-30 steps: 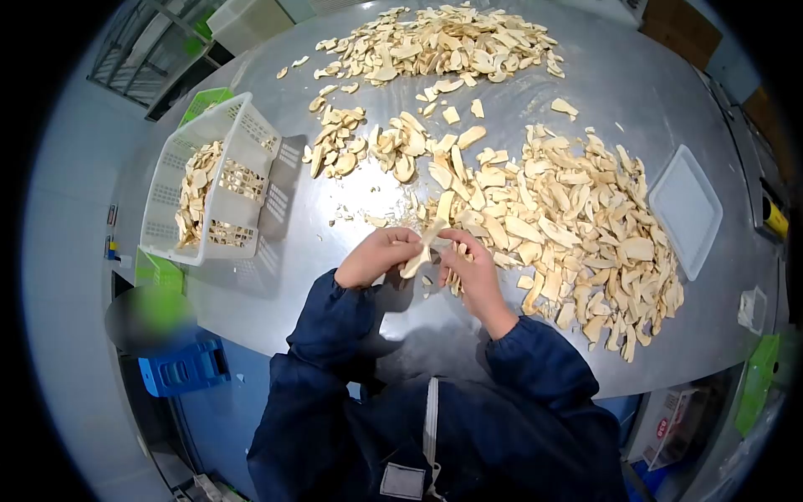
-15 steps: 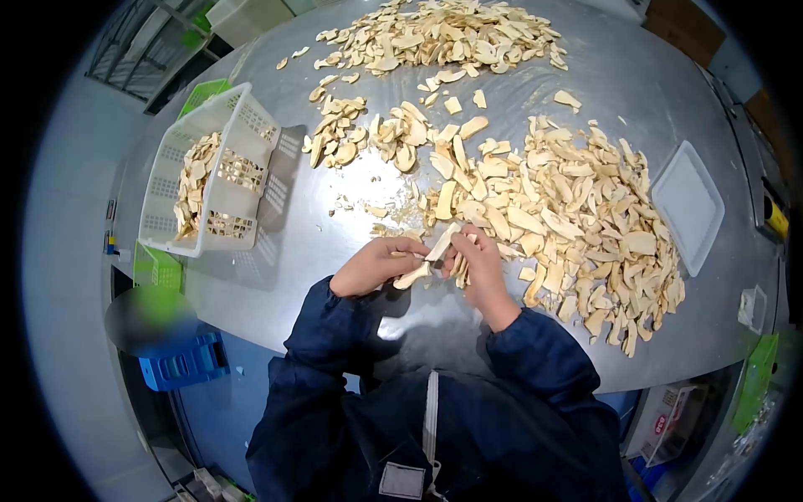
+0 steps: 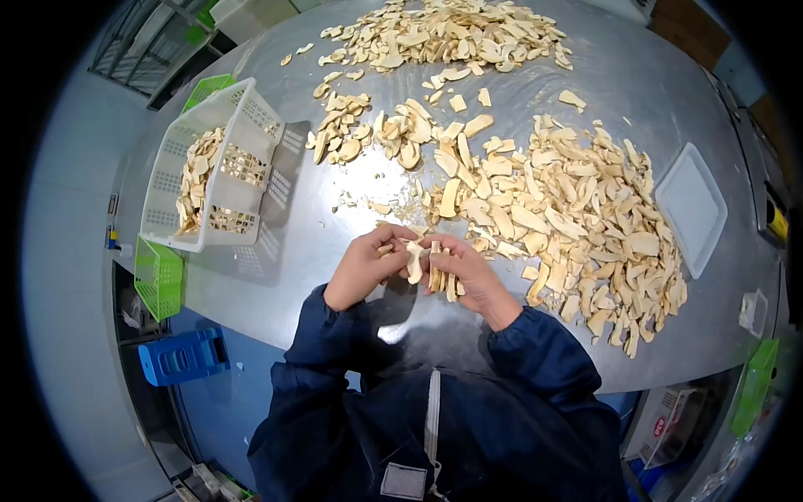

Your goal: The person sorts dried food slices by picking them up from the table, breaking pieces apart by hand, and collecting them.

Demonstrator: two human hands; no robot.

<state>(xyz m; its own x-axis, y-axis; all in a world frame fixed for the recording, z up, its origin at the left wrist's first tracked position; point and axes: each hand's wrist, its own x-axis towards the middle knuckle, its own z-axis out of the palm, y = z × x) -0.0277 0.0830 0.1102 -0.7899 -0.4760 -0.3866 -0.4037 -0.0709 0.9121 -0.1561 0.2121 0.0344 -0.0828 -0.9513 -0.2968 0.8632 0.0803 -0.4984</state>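
Both of my hands are close together above the near part of the metal table. My left hand (image 3: 366, 264) is closed, its thumb and fingers pinching a pale mushroom slice (image 3: 414, 262) that hangs between the two hands. More pale pieces show partly behind its fingers. My right hand (image 3: 470, 278) is wrapped round several upright mushroom slices (image 3: 438, 269), and its fingertips come up beside the slice in the left hand. To the right of my hands lies a large heap of mushroom slices (image 3: 585, 226). Just beyond them are small crumbs and a loose group of slices (image 3: 406, 130).
A white perforated basket (image 3: 196, 238) with mushroom slices in it stands at the left, against green baskets (image 3: 159, 280). Another heap of slices (image 3: 443, 38) covers the far table. A white tray (image 3: 690, 209) lies at the right. Below left is a blue plastic stool (image 3: 184, 358).
My hands have drawn slightly to the left. The slice that slanted up at my right fingers is no longer there; a slice now hangs upright from my left fingers. The right hand's slices show more fully.
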